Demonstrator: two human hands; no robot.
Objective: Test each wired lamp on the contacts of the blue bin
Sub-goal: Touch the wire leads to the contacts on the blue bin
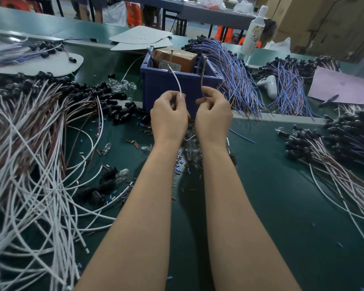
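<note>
Soft, even light comes from overhead, rather dim, and my green desk looks dark under it. My forearms cast only a faint, blurred shadow on the strip between them. The blue bin at the middle is fairly sharp. Toward the left edge the white wires smear and bow with the wide lens. The far room is hazy, and the white bottle there looks slightly washed out.

A tall white bottle stands at the far right of the green table. Nearer lies a white controller-shaped handset, and right of it a pink sheet with a dark pen at its near edge. Grey card cut-outs lie far centre. Brown cartons are stacked beyond.
</note>
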